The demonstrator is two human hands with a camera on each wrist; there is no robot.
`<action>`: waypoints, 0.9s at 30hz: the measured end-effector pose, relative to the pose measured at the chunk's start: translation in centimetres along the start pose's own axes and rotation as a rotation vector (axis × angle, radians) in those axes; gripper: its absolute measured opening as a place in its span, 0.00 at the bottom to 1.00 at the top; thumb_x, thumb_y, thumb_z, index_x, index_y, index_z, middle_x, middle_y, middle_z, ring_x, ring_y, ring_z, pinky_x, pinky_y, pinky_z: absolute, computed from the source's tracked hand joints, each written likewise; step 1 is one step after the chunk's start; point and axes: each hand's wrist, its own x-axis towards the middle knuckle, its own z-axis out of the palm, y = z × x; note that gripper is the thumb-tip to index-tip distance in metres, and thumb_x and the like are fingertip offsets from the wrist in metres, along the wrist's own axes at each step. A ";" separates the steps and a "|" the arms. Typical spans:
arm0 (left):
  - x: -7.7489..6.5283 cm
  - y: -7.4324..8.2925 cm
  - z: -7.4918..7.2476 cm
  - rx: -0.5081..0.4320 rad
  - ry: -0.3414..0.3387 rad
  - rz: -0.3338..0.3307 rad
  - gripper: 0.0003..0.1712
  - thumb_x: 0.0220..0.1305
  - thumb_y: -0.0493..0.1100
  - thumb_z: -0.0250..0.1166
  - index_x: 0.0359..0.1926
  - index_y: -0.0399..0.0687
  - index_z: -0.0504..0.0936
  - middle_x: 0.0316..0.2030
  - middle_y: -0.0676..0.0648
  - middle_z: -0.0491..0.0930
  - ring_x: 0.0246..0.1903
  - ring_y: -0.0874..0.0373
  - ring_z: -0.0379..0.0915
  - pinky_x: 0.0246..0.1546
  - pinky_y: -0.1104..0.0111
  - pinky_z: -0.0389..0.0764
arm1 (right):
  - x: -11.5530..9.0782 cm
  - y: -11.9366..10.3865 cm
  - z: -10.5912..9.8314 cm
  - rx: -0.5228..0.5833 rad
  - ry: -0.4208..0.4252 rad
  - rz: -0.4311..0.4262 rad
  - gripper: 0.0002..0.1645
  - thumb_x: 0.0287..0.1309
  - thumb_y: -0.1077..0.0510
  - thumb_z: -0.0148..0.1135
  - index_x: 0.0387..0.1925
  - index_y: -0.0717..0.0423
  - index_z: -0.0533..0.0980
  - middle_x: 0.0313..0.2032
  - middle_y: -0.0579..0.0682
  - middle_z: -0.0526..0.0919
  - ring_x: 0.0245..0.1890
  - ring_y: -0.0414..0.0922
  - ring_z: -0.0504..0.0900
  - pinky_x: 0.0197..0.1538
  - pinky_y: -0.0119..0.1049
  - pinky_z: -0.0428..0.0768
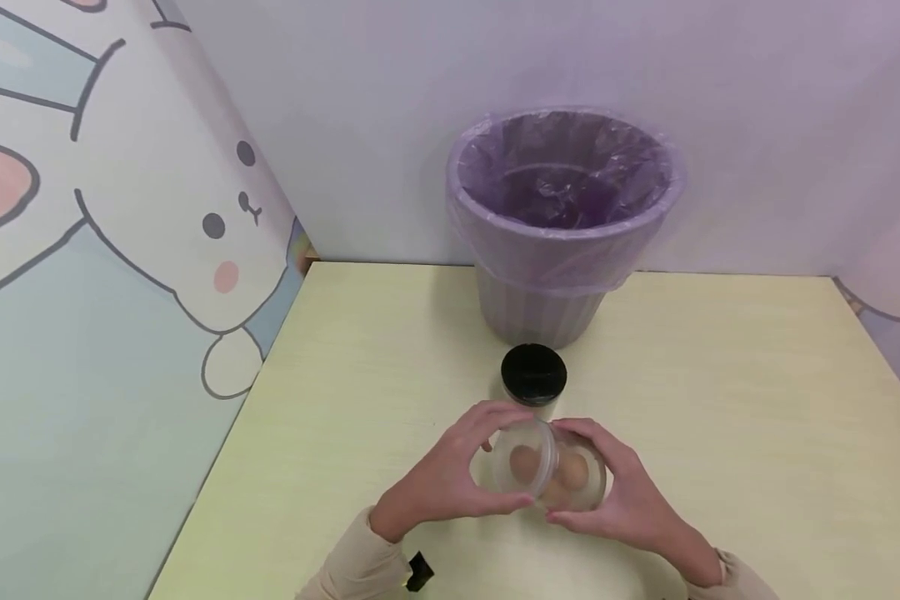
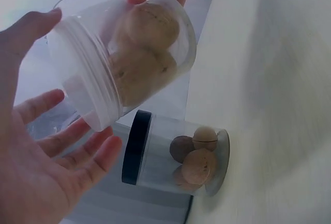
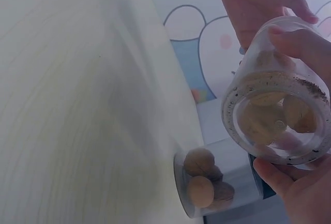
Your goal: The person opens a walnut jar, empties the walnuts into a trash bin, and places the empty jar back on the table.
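A clear plastic jar [image 1: 588, 483] with several round brown nut-like balls inside is held tilted sideways between both hands. My left hand [image 1: 453, 471] has its thumb and fingers around the rim of the translucent lid [image 2: 85, 74]. Around the body near the base, my right hand [image 1: 633, 496] grips with its thumb and fingers on opposite sides. Just beyond the hands, a second jar [image 2: 163, 154] stands upright, with a black lid [image 1: 534, 373] on it and similar brown balls inside. Dark specks mark the held jar's base rim [image 3: 232, 115].
Behind the black-lidded jar stands a purple-grey ribbed bin [image 1: 540, 308] lined with a translucent purple bag [image 1: 562, 258]. Everything rests on a pale yellow tabletop [image 1: 735, 375]. Walls [image 1: 360, 125] rise at the back and sides, the left one painted with a cartoon rabbit [image 1: 172, 150].
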 end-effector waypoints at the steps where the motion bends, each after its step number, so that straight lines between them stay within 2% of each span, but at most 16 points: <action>1: 0.0 0.0 0.0 0.004 0.013 -0.014 0.44 0.47 0.54 0.75 0.65 0.57 0.66 0.60 0.58 0.65 0.50 0.60 0.66 0.37 0.70 0.76 | 0.0 0.0 0.0 -0.002 -0.001 0.002 0.59 0.16 0.59 0.86 0.59 0.60 0.68 0.50 0.48 0.78 0.47 0.42 0.76 0.49 0.26 0.70; 3: 0.0 0.0 0.1 0.021 0.030 -0.030 0.44 0.47 0.56 0.74 0.65 0.58 0.66 0.59 0.58 0.66 0.47 0.60 0.67 0.34 0.70 0.76 | 0.1 -0.1 0.1 -0.003 -0.004 0.006 0.59 0.16 0.59 0.86 0.59 0.59 0.68 0.50 0.48 0.78 0.47 0.41 0.76 0.49 0.26 0.70; 5: -0.1 0.0 0.0 0.037 0.031 -0.040 0.45 0.47 0.58 0.74 0.65 0.60 0.65 0.59 0.58 0.66 0.48 0.61 0.68 0.35 0.69 0.77 | 0.1 -0.1 0.1 -0.002 -0.004 0.006 0.59 0.16 0.59 0.86 0.59 0.60 0.68 0.50 0.48 0.78 0.47 0.42 0.76 0.49 0.26 0.70; 8: -0.2 0.1 -0.4 0.034 -0.004 -0.034 0.47 0.47 0.57 0.74 0.67 0.62 0.62 0.65 0.54 0.62 0.59 0.60 0.63 0.47 0.64 0.76 | 0.1 -0.1 0.1 0.000 -0.003 -0.003 0.59 0.15 0.59 0.86 0.59 0.60 0.68 0.50 0.49 0.77 0.47 0.42 0.76 0.50 0.25 0.69; 12: -0.1 0.2 -1.1 -0.008 -0.093 0.071 0.47 0.47 0.47 0.73 0.68 0.55 0.62 0.70 0.48 0.53 0.68 0.55 0.51 0.61 0.57 0.65 | 0.1 0.1 0.1 -0.002 -0.008 -0.014 0.60 0.14 0.60 0.86 0.59 0.61 0.67 0.50 0.49 0.77 0.48 0.42 0.76 0.51 0.25 0.69; 14: 0.0 0.2 -1.3 -0.023 -0.140 0.132 0.45 0.45 0.40 0.72 0.66 0.52 0.63 0.70 0.46 0.52 0.69 0.52 0.49 0.61 0.57 0.63 | 0.0 0.2 0.1 -0.004 -0.006 -0.014 0.61 0.14 0.60 0.86 0.59 0.61 0.67 0.50 0.50 0.77 0.48 0.42 0.76 0.51 0.25 0.69; 17: 0.1 0.1 -1.4 -0.025 -0.179 0.175 0.44 0.41 0.35 0.69 0.64 0.52 0.66 0.69 0.45 0.53 0.68 0.52 0.50 0.61 0.61 0.64 | -0.2 0.3 0.2 -0.008 -0.002 -0.002 0.61 0.13 0.60 0.87 0.59 0.61 0.67 0.50 0.50 0.77 0.48 0.41 0.76 0.50 0.25 0.69; 21: 0.0 0.0 -1.3 -0.015 -0.181 0.164 0.42 0.41 0.34 0.69 0.62 0.54 0.69 0.68 0.48 0.56 0.67 0.55 0.52 0.59 0.63 0.65 | -0.4 0.1 0.3 -0.005 -0.011 0.018 0.60 0.14 0.60 0.87 0.59 0.60 0.67 0.50 0.49 0.77 0.48 0.41 0.75 0.49 0.25 0.70; 27: -0.2 0.0 -1.1 -0.014 -0.108 0.090 0.40 0.48 0.45 0.72 0.64 0.57 0.68 0.65 0.52 0.60 0.63 0.58 0.58 0.57 0.63 0.67 | -0.2 -0.2 0.3 -0.011 -0.010 -0.002 0.59 0.16 0.59 0.86 0.59 0.61 0.68 0.50 0.49 0.78 0.47 0.41 0.76 0.49 0.25 0.70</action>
